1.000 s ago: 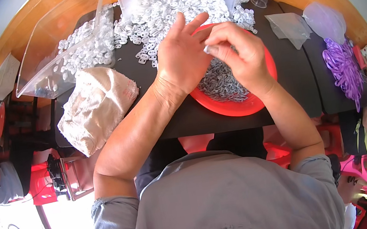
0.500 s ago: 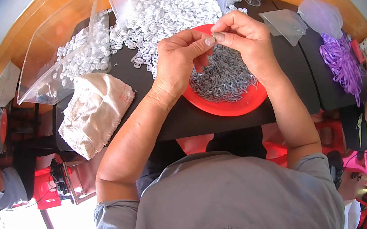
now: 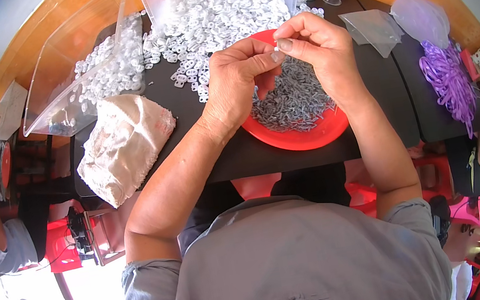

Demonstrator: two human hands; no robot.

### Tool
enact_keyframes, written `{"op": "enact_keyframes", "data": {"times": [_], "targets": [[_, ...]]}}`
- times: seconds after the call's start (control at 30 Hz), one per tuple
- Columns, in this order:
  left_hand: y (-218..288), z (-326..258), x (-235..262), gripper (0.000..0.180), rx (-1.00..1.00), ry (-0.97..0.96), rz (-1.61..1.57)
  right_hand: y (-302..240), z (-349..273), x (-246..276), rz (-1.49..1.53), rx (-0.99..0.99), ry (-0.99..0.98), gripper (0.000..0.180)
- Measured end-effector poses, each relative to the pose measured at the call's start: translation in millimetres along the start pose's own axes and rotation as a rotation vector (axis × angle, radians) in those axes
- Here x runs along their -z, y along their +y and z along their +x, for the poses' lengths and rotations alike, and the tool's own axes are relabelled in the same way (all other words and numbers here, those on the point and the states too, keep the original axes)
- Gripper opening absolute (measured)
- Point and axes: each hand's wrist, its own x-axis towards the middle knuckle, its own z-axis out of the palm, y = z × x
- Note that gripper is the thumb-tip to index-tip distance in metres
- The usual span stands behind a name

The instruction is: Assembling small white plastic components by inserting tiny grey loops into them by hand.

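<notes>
Right hand [image 3: 325, 51] pinched nearly closed on small white piece [image 3: 277, 49], over red bowl [image 3: 298, 142] toward 12 o'clock; left hand [image 3: 236, 78] curled, thumb beside it, grip unclear; white parts [image 3: 224, 9] at bowl's 11 o'clock; looks like two-handed fingertip work, next needing steady pinch

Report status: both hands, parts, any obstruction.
Left hand and right hand close together over red bowl. Small white piece at fingertips, mostly hidden. Grey slender pieces heaped in bowl. Hands partly hide bowl.

Head cam (L of 2, fisheye) faces down, close abv. grey shirt [image 3: 305, 246] & blk. table [image 3: 386, 101].
</notes>
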Motion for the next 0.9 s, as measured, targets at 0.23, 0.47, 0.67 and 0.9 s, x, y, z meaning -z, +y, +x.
{"op": "enact_keyframes", "data": {"times": [0.23, 0.47, 0.67, 0.9], "targets": [[0.1, 1.2, 2.5, 0.013, 0.035, -0.028, -0.03, 4.5, 0.1, 6.5, -0.195, 0.04, -0.071, 0.005], [0.4, 0.5, 3.6, 0.013, 0.07, -0.047, -0.127, 1.5, -0.4, 4.0, -0.09, 0.014, -0.009, 0.005], [-1.2, 1.5, 4.0, 0.015, 0.05, 0.017, -0.177, 0.0, -0.9, 6.6, -0.232, 0.096, 0.021, 0.005], [0.2, 0.0, 2.5, 0.016, 0.034, 0.033, -0.13, 3.4, -0.7, 2.9, -0.435, 0.235, -0.019, 0.004]]}}
